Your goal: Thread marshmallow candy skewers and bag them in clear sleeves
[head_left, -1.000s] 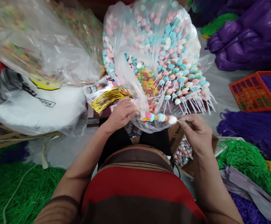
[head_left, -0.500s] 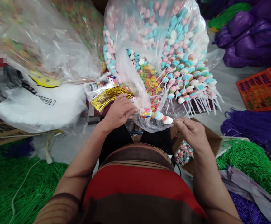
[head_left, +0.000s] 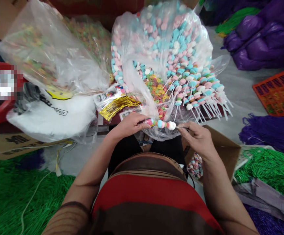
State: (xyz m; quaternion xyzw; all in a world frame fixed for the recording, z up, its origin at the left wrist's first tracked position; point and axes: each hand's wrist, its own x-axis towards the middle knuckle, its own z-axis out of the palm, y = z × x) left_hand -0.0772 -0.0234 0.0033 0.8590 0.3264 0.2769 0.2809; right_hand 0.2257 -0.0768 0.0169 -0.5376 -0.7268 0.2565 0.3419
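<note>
A candy skewer (head_left: pixel 163 124) of marshmallows and gummy rings lies sideways between my two hands, above the table's front edge. At its left end is a small printed plastic wrapper (head_left: pixel 149 122), pinched by my left hand (head_left: pixel 131 125). My right hand (head_left: pixel 196 134) is closed on the thin stick below the white marshmallow. Gold twist ties (head_left: pixel 116 107) and a stack of printed wrappers (head_left: pixel 110 94) lie beyond my left hand. Gummy rings (head_left: pixel 156 85) sit in an open clear bag just past the skewer. Finished skewers (head_left: pixel 200 86) are piled to the right, sticks towards me.
A big bag of pastel marshmallows (head_left: pixel 154 29) stands at the back. Clear bags of gummy rings (head_left: pixel 31 42), a white printed bag (head_left: pixel 56 117) and a red basin (head_left: pixel 0 114) are on the left. A cardboard box (head_left: pixel 222 147) and an orange crate (head_left: pixel 276 93) stand at right.
My left hand has moved right onto the wrapper, which is now mostly covered by its fingers. The skewer has come nearly level. The view has shifted, showing more of the red basin.
</note>
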